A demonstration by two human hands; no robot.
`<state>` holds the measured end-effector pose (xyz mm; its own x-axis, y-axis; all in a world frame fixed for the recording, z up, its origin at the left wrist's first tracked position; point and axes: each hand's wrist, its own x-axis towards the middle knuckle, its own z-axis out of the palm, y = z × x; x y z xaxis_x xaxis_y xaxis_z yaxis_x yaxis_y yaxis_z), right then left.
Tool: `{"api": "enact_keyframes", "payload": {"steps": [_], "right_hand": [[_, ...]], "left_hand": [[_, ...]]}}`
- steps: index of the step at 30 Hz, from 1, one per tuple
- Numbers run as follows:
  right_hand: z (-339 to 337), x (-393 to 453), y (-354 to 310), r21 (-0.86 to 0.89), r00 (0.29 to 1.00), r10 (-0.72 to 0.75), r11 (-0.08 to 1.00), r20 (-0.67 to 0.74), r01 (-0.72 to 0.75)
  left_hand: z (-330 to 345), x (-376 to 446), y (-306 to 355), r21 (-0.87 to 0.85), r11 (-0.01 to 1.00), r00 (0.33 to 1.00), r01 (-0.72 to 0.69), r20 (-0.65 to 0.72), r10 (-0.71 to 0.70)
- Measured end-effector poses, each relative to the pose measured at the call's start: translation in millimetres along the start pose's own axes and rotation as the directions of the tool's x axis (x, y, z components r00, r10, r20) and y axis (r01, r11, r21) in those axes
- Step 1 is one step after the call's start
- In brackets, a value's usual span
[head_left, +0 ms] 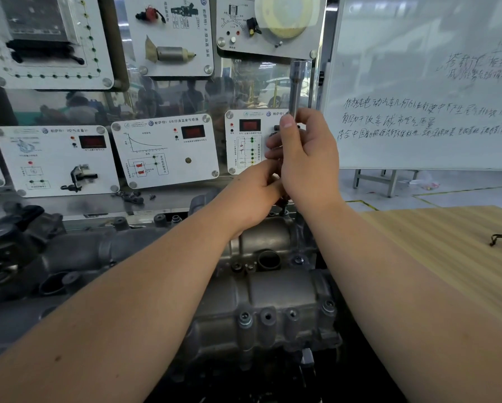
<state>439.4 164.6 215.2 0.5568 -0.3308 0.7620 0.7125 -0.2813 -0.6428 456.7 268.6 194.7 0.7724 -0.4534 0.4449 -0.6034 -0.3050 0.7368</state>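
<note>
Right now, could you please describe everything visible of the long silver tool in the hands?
The long silver metal tubular tool stands almost upright, shiny, its wider socket-like end on top. The right hand curls round its middle, thumb on the shaft; the left hand holds it lower down. Its dark lower tip shows beneath both hands, at the grey cast-metal engine.

Left forearm (156, 286): bare to the picture's edge; one small dark spot low down
Right forearm (403, 286): bare; broad
Left hand (255, 193): bare
Right hand (305, 158): bare; thumbnail cut short
</note>
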Motion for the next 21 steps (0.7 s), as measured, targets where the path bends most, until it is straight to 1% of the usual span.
{"api": "enact_keyframes", "payload": {"steps": [2,5,10,14,16,21], "right_hand": [[0.8,0.2,-0.4,-0.023,1.0,0.002,1.0,0.012,-0.002],[1.5,0.2,-0.4,-0.013,1.0,0.006,1.0,0.003,-0.006],[1.0,0.9,2.0,0.003,1.0,-0.012,1.0,-0.018,0.012],[1.6,-0.2,-0.9,-0.052,0.998,-0.064,0.997,0.002,0.064],[2.6,-0.7,-2.2,-0.067,0.998,-0.068,0.995,0.01,0.069],[2.2,0.6,0.2,0.008,0.999,-0.028,1.0,-0.028,0.028]], "left_hand": [[-0.5,-1.7,0.4,-0.005,1.0,1.0,0.012,0.003,-0.012],[-1.2,-2.9,1.5,0.004,1.0,1.0,0.024,0.013,-0.024],[-0.4,-1.8,3.7,0.018,1.0,1.0,-0.003,0.013,0.003],[-0.6,-1.4,2.0,-0.017,1.0,1.0,0.001,0.016,0.0],[-1.0,-2.2,2.5,-0.023,1.0,1.0,0.013,0.029,-0.013],[-1.5,-3.1,4.8,-0.001,1.0,1.0,0.003,0.031,-0.003]]}}
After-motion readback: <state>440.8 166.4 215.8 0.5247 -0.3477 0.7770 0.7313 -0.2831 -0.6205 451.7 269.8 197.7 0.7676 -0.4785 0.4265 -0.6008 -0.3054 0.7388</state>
